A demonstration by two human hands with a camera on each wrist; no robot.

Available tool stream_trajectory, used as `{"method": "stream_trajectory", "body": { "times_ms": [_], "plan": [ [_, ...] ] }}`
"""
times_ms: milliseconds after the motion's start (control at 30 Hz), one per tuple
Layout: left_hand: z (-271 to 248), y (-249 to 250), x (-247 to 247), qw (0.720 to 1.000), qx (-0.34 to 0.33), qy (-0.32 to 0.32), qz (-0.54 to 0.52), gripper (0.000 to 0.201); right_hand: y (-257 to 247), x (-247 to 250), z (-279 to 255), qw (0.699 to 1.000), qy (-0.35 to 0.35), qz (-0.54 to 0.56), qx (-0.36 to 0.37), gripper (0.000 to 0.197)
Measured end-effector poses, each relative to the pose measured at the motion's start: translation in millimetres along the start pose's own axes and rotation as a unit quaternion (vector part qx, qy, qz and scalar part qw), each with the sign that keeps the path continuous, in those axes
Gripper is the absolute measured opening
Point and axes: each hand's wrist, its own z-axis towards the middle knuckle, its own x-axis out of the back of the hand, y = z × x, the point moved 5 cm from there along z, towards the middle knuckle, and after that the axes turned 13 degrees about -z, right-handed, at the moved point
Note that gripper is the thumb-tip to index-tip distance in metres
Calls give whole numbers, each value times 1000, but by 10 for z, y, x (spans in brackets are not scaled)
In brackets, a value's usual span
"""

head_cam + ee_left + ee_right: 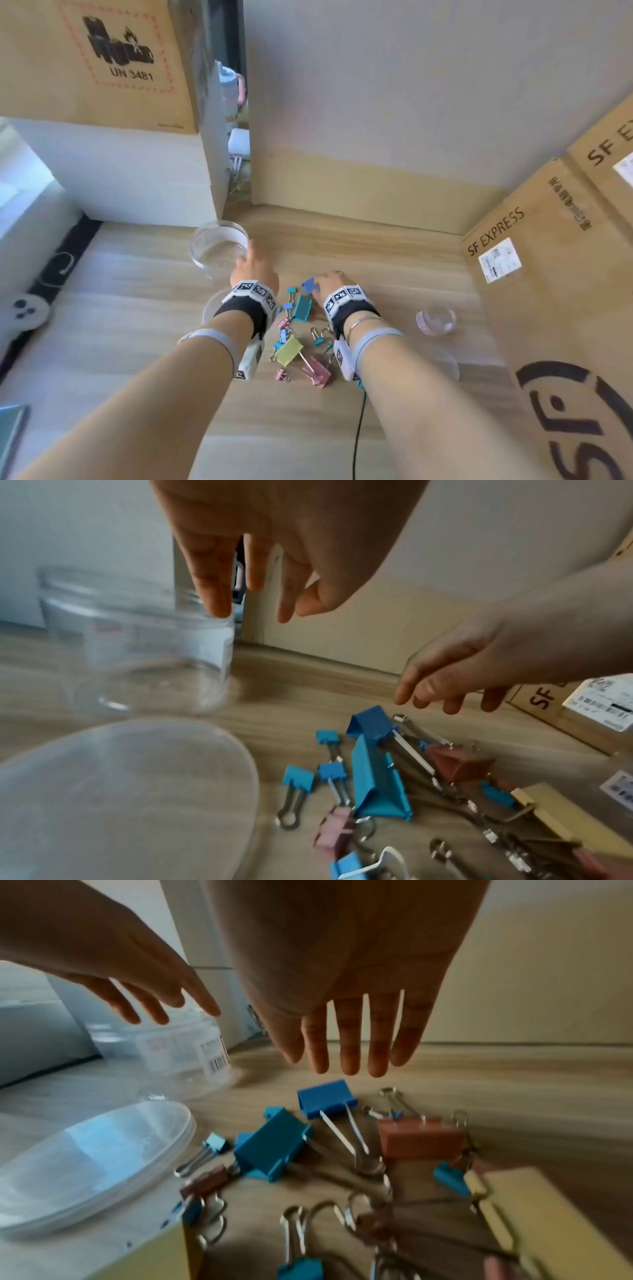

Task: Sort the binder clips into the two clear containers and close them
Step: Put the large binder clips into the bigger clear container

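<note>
A loose pile of binder clips (291, 339) in blue, teal, pink and yellow lies on the wooden table between my wrists. The large clear container (219, 246) stands open at the back left. My left hand (253, 604) hangs beside its rim with straight fingers and holds nothing. A dark blue clip (325, 1097) lies at the far end of the pile. Just above it hovers my right hand (346, 1066), fingers straight and spread, empty. The small clear container (436, 320) stands open to the right. The large container's lid (120, 791) lies flat under my left wrist.
Cardboard boxes (548, 274) crowd the right side and a board (376, 178) closes the back. A white box (120, 178) with a carton on it stands at the back left. A black cable (358, 438) runs toward the near edge.
</note>
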Motion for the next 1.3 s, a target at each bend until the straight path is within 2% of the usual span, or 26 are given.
{"method": "stream_trajectory", "body": {
  "times_ms": [100, 233, 333, 467, 600, 733, 833, 900, 967, 1067, 1167, 1233, 1300],
  "plan": [
    [70, -166, -27, 999, 37, 10, 10, 46, -37, -154, 155, 1000, 8, 24, -10, 31],
    [166, -326, -159, 999, 48, -22, -14, 56, -71, -326, 361, 996, 13, 78, -36, 41],
    [192, -320, -179, 999, 35, -17, -33, 58, -58, -322, 416, 997, 6, 65, -29, 46],
    [210, -236, -214, 998, 15, -42, -44, 62, -52, -360, 508, 999, 3, 43, -22, 46],
    [206, -143, -213, 996, -28, -69, -45, 58, -64, -333, 482, 996, 8, 88, -29, 40],
    [207, -79, -84, 994, -67, -76, -43, 51, 40, -99, 394, 971, 79, 217, -54, 32],
    [297, -129, 130, 994, -68, -9, -89, 45, 95, 210, 289, 944, 183, 267, -57, 31],
    [408, -239, 265, 990, -46, 46, -126, 42, 55, 448, 250, 917, 251, 307, -46, 30],
    [552, -383, 303, 988, -9, 58, -145, 43, -76, 670, 242, 895, 287, 340, -9, 30],
    [708, -547, 205, 984, 44, -7, -170, 45, -363, 867, 273, 897, 287, 330, 61, 31],
    [723, -634, 130, 978, 64, -25, -195, 48, -614, 835, 346, 916, 271, 272, 112, 33],
    [710, -675, 99, 976, 64, -27, -205, 47, -692, 800, 363, 910, 280, 282, 115, 34],
    [704, -707, 75, 976, 61, -33, -206, 47, -741, 799, 356, 891, 307, 317, 104, 33]
  ]
}}
